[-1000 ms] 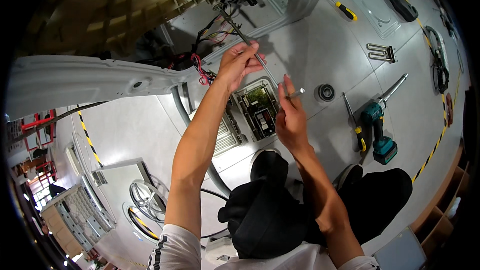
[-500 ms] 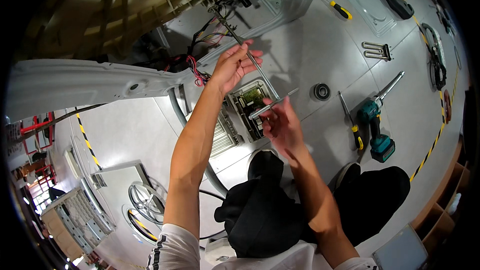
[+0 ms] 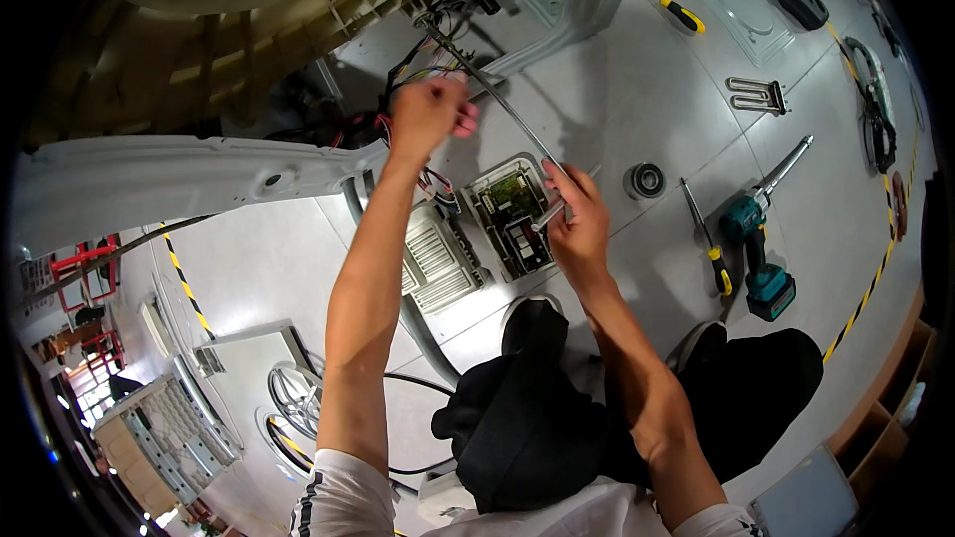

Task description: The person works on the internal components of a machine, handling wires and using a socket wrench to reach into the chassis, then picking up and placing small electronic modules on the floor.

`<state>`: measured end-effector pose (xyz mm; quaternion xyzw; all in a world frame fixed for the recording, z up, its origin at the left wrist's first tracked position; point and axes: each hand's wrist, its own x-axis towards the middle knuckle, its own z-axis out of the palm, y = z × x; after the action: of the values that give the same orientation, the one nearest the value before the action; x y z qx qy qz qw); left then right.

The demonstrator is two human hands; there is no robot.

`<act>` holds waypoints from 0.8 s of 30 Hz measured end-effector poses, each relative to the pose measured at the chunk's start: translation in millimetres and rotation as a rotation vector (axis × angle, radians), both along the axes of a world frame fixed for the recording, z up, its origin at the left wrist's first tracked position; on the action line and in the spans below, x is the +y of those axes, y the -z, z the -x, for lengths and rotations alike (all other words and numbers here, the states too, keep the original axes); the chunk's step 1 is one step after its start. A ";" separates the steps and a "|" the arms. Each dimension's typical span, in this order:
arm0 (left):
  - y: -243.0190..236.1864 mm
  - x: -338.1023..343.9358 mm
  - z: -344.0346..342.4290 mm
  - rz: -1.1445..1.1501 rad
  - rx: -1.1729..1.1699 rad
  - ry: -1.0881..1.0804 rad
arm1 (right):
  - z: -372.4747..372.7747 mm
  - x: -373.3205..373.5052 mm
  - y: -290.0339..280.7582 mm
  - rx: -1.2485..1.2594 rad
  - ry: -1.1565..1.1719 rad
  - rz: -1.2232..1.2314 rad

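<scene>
My right hand (image 3: 580,224) is closed around the handle end of a long T-handle wrench (image 3: 513,115). Its sliding crossbar sticks out on both sides of my fingers. The slim shaft runs up and left to the underside of a large ribbed plastic tub (image 3: 328,25), its tip among dark parts and cables. My left hand (image 3: 428,119) is off the shaft, blurred, beside a bundle of coloured wires (image 3: 438,68); its fingers look curled but are smeared. Below the shaft, an opened control module (image 3: 507,214) with a green circuit board lies on the floor.
The grey metal cabinet frame (image 3: 179,179) crosses the left. On the floor at right lie a bearing (image 3: 645,180), a heating element (image 3: 756,95), a screwdriver (image 3: 718,268), a cordless drill (image 3: 761,268) and another screwdriver (image 3: 683,15).
My left hand has let go of the wrench shaft and moved left toward the wires. My right hand has closed around the wrench's handle end; the crossbar has turned and shifted slightly.
</scene>
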<state>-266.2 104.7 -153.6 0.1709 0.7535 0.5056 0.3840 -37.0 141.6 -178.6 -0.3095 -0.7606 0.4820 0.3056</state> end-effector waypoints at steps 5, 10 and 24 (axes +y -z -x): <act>12.8 15.7 49.7 -0.105 0.542 -0.296 | -1.4 -2.3 1.7 -0.036 -0.042 -0.370; 23.0 47.3 72.6 -0.119 -0.097 -0.431 | -2.9 -5.6 2.4 0.002 -0.076 -0.368; 53.4 56.0 107.3 -0.264 -0.520 -0.520 | -31.6 -17.8 11.6 -0.005 0.270 0.167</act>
<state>-373.5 160.7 -207.0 -0.1118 0.5775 0.7053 0.3958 -5.4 123.8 -190.2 -0.4343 -0.6702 0.4972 0.3391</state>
